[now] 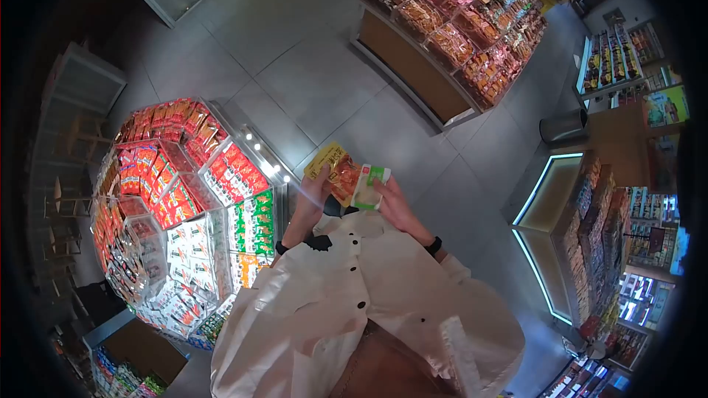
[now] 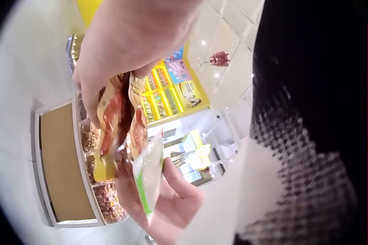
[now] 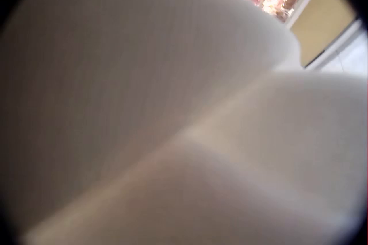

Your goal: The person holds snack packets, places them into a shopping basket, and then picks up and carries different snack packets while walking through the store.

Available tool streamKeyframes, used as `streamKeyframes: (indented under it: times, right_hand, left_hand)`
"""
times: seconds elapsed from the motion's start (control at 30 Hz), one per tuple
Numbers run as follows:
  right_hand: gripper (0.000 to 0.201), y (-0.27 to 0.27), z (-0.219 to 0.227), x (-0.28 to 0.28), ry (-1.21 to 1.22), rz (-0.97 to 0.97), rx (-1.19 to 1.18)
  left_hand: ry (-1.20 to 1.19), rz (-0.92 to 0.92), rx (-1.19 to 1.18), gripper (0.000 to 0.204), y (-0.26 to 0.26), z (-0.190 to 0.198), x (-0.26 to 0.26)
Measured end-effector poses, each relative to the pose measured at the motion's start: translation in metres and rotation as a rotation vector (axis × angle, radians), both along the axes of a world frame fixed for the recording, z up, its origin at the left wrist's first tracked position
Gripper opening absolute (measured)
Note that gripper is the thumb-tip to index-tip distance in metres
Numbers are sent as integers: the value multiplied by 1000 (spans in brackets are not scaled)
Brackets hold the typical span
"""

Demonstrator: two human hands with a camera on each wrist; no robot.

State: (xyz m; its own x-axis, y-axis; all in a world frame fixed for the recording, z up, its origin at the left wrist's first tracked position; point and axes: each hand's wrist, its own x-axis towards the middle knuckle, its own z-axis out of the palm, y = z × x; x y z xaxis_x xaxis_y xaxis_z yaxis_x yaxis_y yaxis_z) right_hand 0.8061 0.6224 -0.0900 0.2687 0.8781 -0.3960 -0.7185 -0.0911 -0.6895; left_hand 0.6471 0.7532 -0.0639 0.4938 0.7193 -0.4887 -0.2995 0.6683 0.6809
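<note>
In front of the white shirt (image 1: 324, 273), both hands hold several small snack packets side by side. My left hand (image 1: 313, 193) grips a yellow and a red-orange snack packet (image 1: 344, 179) by their near edge. At the other side my right hand (image 1: 397, 205) pinches a white and green snack packet (image 1: 368, 190), its thumb on the front. The left wrist view shows the red-orange packets (image 2: 115, 110) edge-on below the left hand (image 2: 129, 32), and the white-green packet (image 2: 148, 170) between the right hand's fingers (image 2: 178, 182). Pale, blurred fabric (image 3: 144, 84) covers most of the right wrist view.
A lit round display (image 1: 169, 177) of bagged snacks stands close on the left. Ahead to the right is a stand (image 1: 450, 37) stacked with packets. A counter with lit edges (image 1: 549, 236) lies to the right, near a dark bin (image 1: 563, 127). Grey tiled floor (image 1: 295, 81) runs between them.
</note>
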Motion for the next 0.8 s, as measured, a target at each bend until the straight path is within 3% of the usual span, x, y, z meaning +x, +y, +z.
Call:
streamKeyframes:
  times: [0.07,0.1,0.17,0.3,0.4,0.47,0.6,0.67,0.7,0.77,0.8]
  right_hand:
    - [34,20,8,16,-155,-58,-93]
    - [34,28,12,26,-159,-44,-96]
    - [36,55,20,50,-607,4,-170]
    - [35,118,40,69,-764,122,-188]
    - [32,176,30,63,-778,247,-85]
    - [29,211,32,47,-795,300,-81]
    - [27,284,31,25,-857,603,50]
    - [23,324,23,21,-906,778,173]
    - [23,345,24,17,-893,812,191]
    - [22,384,33,9,-845,960,263]
    - [22,402,39,6,-835,992,278]
  left_hand:
    - [89,-142,101,32,28,-8,17]
    - [86,-128,97,32,45,-13,23]
    - [379,-479,571,29,82,-19,22]
    - [425,-558,737,33,130,-24,14]
    - [435,-444,656,34,159,-22,-7]
    - [465,-622,446,35,175,9,-27]
    - [438,-502,349,41,191,-7,-59]
    - [250,-338,383,41,193,-6,-76]
    - [267,-305,372,41,196,3,-82]
    - [158,-150,140,49,203,28,-89]
    - [94,-188,70,65,211,22,-95]
